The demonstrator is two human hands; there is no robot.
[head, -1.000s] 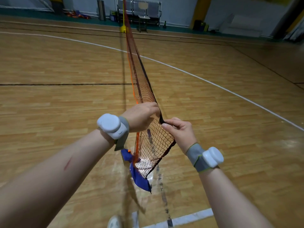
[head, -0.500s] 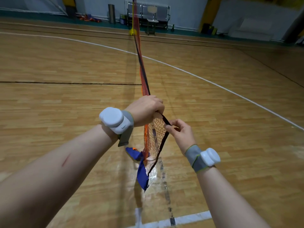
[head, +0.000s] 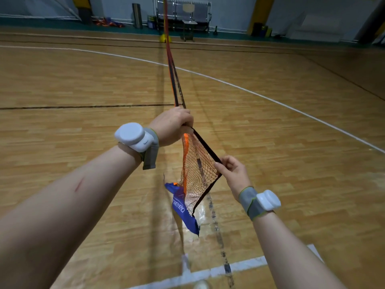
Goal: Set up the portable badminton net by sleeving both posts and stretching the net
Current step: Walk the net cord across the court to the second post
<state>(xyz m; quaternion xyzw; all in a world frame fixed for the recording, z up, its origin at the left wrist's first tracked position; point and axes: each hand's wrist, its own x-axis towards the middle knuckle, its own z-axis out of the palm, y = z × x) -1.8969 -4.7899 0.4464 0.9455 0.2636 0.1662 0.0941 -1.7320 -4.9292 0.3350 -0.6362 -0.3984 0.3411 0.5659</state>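
Note:
An orange mesh badminton net (head: 195, 170) with black edge bands runs from my hands across the wooden court to a far post on a yellow base (head: 165, 38). My left hand (head: 173, 125) grips the net bunched into a narrow strand. My right hand (head: 233, 172) pinches the black band at the net's near corner, lower and to the right. Between the two hands the mesh fans out in a triangle. A blue fabric sleeve (head: 183, 209) with white lettering hangs from the net's loose end below my hands.
Polished wood floor (head: 83, 84) with white and black court lines surrounds me. A row of metal seats (head: 183, 15), a grey bin (head: 137, 15) and coloured gear stand along the far wall. A white shoe tip (head: 201, 285) shows at the bottom edge.
The stretched net has narrowed into a thin bunched strand. My right hand has moved down and to the right along the black band, spreading the near mesh.

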